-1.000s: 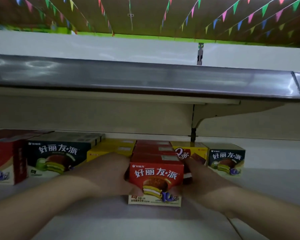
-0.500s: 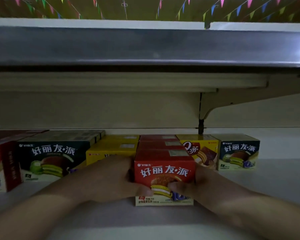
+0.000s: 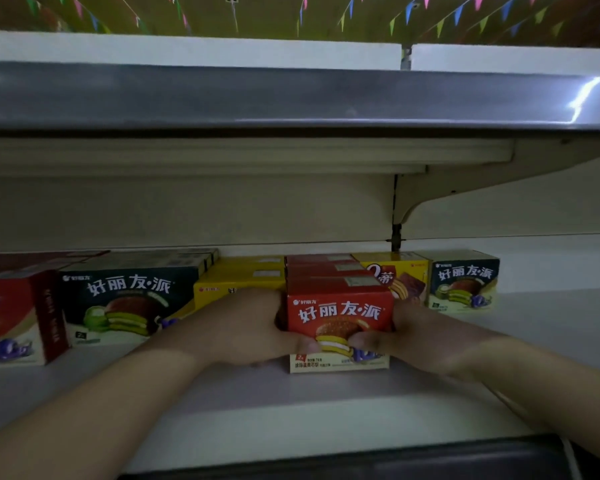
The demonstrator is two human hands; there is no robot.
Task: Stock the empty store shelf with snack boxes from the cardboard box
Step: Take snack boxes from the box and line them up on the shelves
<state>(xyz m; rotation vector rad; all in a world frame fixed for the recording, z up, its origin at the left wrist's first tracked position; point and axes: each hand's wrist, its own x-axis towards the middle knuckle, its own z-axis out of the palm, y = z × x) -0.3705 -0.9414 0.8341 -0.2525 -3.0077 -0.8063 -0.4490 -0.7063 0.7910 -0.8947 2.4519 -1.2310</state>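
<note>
A red snack box [image 3: 340, 313] with a chocolate pie picture stands upright on the white shelf [image 3: 326, 403], at the front of a row of two more red boxes [image 3: 321, 268]. My left hand [image 3: 243, 327] grips its left side with the thumb on the front face. My right hand [image 3: 416, 334] grips the right side, thumb also on the front. The cardboard box is out of view.
Along the shelf stand a red box [image 3: 11, 320] at far left, a dark green box [image 3: 125, 303], yellow boxes [image 3: 239, 278], a yellow box [image 3: 395, 275] behind my right hand and a small green box [image 3: 463, 280]. The upper shelf's grey edge [image 3: 291, 95] hangs overhead. Bare shelf lies to the right.
The view has dropped and moved closer to the shelf. Both hands stay on the red box, which sits about where it was in front of the red row.
</note>
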